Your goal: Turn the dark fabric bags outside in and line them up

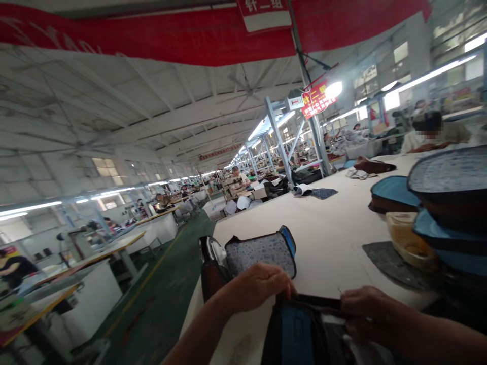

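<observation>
At the near edge of the white table, my left hand (262,284) pinches the upper left edge of a dark bag piece (297,334) with a blue panel. My right hand (369,312) grips the same dark edge on the other side, fingers curled, so the edge stretches between both hands. The lower part of the piece runs out of the picture. Just beyond my left hand lies an open bag piece (262,252) with a patterned grey lining and dark binding. Beside it sits a dark brown piece with clear plastic (215,258).
On the right stand stacked blue-lined bag pieces (449,228), a yellowish plastic container (405,238) and a dark flat sheet (384,261). Fabric scraps (319,192) lie at the table's far edge. A green aisle (152,304) runs left. A co-worker (429,132) sits across the table.
</observation>
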Motion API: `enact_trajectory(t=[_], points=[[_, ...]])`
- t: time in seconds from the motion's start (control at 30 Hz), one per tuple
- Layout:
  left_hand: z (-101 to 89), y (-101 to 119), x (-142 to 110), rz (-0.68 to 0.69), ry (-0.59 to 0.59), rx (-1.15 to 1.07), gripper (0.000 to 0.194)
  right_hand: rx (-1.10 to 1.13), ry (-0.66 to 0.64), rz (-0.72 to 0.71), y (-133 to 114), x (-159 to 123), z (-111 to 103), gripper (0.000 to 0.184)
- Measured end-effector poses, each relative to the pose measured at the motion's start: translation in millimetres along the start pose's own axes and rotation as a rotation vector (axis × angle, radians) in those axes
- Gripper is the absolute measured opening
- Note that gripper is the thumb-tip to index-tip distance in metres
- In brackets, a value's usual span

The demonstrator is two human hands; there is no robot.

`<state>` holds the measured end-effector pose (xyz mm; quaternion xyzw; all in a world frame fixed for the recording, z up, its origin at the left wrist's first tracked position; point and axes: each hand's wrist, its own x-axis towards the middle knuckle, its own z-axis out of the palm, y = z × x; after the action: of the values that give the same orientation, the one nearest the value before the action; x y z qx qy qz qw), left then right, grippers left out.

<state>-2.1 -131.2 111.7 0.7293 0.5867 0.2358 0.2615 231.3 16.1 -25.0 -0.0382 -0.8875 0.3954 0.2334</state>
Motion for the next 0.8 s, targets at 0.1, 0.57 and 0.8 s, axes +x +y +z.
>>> enact_trajectory(t=[0.1, 0.57, 0.8], points=[[14.3, 27, -1, -0.046, 0.147, 0.141, 0.052, -0.183, -0.081, -0.089, -18, 16, 2, 0.022], [76.0, -44, 32, -0.131, 0.485, 0.268, 0.039, -0.198, -0.362, -0.006, -39, 69, -8, 0.022], [25.3, -117, 19, -0.28, 0.662, 0.189, 0.037, 0.12, -0.498, 0.251, -2, 41, -86, 0.051]])
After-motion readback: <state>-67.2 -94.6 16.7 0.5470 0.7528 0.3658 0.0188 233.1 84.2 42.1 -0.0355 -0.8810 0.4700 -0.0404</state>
